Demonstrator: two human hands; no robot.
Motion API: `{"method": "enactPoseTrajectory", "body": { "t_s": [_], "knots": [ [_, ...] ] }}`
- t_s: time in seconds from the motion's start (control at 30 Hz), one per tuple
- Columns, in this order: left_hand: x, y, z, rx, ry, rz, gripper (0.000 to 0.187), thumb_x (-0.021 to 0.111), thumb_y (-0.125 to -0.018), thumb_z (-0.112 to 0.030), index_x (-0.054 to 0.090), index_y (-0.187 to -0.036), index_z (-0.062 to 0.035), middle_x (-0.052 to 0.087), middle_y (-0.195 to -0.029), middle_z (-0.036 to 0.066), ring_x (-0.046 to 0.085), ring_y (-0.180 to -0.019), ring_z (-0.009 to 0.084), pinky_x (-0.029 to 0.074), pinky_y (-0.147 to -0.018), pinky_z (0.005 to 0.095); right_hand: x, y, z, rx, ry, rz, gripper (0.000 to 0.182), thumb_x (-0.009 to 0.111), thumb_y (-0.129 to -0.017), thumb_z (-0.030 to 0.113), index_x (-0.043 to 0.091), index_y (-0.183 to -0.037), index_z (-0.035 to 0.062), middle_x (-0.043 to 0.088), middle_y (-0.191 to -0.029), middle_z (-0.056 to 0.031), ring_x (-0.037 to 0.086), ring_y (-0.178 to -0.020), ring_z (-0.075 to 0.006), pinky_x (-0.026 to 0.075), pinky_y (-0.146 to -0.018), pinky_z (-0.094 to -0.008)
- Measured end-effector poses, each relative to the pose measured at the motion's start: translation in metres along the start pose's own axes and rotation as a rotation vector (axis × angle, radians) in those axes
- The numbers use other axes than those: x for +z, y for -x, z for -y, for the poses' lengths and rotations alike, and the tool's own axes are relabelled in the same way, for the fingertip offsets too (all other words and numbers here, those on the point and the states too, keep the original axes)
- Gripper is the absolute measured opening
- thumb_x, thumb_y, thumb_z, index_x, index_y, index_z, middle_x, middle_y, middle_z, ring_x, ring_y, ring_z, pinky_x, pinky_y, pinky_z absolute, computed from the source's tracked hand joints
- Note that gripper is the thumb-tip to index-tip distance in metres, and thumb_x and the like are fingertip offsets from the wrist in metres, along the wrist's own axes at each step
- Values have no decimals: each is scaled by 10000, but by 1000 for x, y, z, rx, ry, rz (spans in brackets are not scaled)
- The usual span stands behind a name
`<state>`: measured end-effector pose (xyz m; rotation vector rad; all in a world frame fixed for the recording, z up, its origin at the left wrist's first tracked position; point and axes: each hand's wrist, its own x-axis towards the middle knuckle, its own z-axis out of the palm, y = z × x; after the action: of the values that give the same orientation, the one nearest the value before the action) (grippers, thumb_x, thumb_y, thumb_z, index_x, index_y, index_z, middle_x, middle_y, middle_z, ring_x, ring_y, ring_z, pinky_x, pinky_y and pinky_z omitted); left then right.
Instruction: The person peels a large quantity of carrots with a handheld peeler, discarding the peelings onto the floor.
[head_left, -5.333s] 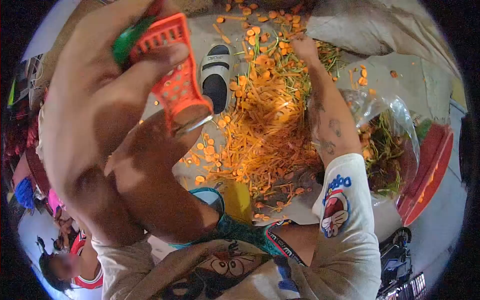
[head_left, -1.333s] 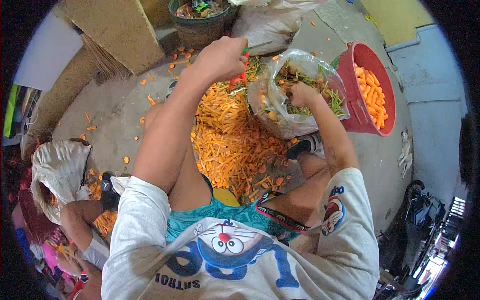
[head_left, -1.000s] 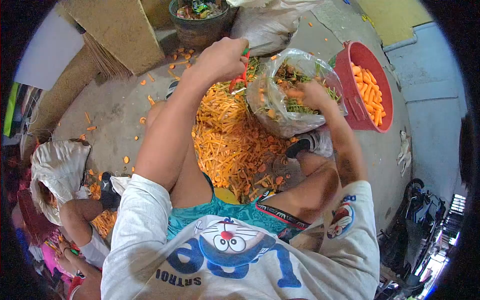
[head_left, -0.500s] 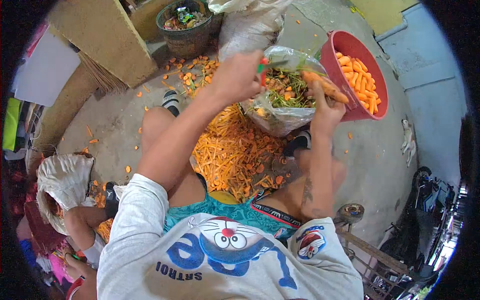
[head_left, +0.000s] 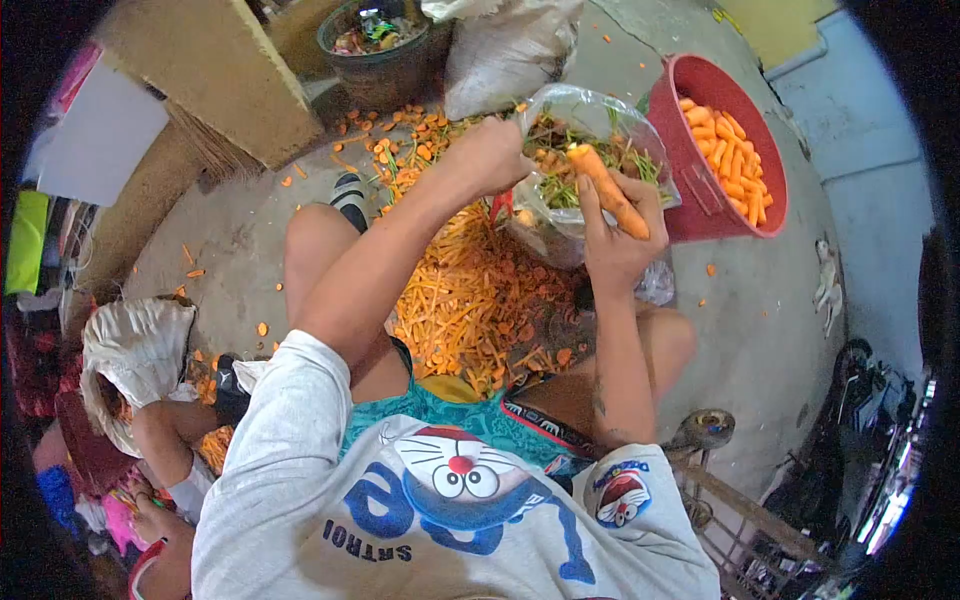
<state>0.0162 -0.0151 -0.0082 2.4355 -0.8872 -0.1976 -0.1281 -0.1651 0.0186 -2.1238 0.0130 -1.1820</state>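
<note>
My left hand (head_left: 490, 158) is closed around a knife, whose red part (head_left: 502, 205) shows below the fist; its blade cannot be made out now. In my right hand (head_left: 625, 235) an orange carrot (head_left: 607, 188) is gripped at a slant, its pale cut end toward my left hand. Both hands are over the near side of a clear plastic bag (head_left: 570, 100) holding carrot tops and green stems. Between my legs lies a big heap of carrot peelings (head_left: 450, 290).
A red tub (head_left: 685, 190) of peeled carrots stands right of the bag. Farther back are a dark bin (head_left: 375, 75) of waste and a white sack (head_left: 510, 60). Carrot slices (head_left: 420, 130) litter the floor. Another person's leg (head_left: 165, 440) is at lower left beside a sack (head_left: 135, 350).
The carrot has turned, its far end now cut and pale, and my right hand has come left and lower. The knife has swung downward, its blade no longer showing beside my left hand.
</note>
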Motion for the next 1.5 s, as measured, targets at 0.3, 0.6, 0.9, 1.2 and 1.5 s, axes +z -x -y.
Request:
{"method": "enactPoseTrajectory", "body": {
  "t_s": [0.3, 0.6, 0.9, 1.2, 1.5],
  "knots": [
    [-9, 2, 10, -75, -75, 159, 293, 654, -798, -179, 714, -929, 76, 714, -932, 300, 722, -884, 435, 576, -827, 515, 6, 11, -1, 181, -272, -20, 276, 843, -803, 22, 682, -1027, 1, 702, -980, -98, 687, -868, -202, 552, -807, -347],
    [-44, 3, 25, 28, 590, -296, 242, 716, -938, -261, 661, -973, -28, 644, -750, 72, 572, -653, 139, 471, -597, 333, -15, 5, -25, 1030, -1167, 216, 522, 434, -1075, 314, 438, -1511, 28, 527, -877, 20, 461, -704, -60, 382, -604, -220],
    [-19, 14, -13, 79, 1000, -104, 234, 780, -916, -333, 685, -903, -118, 542, -679, -88, 462, -573, 28, 360, -520, 226, -3, 10, -10, 1124, -1103, 231, 425, 453, -1063, 275, 542, -1398, 29, 641, -1037, -35, 557, -764, -111, 439, -629, -255],
    [-22, -12, 26, 86, 993, -470, 240, 823, -873, -212, 706, -997, -42, 680, -817, -30, 611, -729, 62, 507, -649, 262, -18, 17, -17, 1065, -1311, 364, 457, 497, -1044, 271, 531, -1422, 18, 664, -1127, -80, 624, -908, -158, 511, -709, -286],
    [-17, -7, 4, 185, 863, -525, 196, 800, -891, -187, 696, -966, -38, 695, -840, -22, 622, -729, 63, 524, -655, 262, -16, 10, 11, 1153, -1129, 157, 457, 519, -1036, 254, 536, -1403, -19, 658, -1081, -105, 564, -769, -163, 456, -630, -278]
  ]
}}
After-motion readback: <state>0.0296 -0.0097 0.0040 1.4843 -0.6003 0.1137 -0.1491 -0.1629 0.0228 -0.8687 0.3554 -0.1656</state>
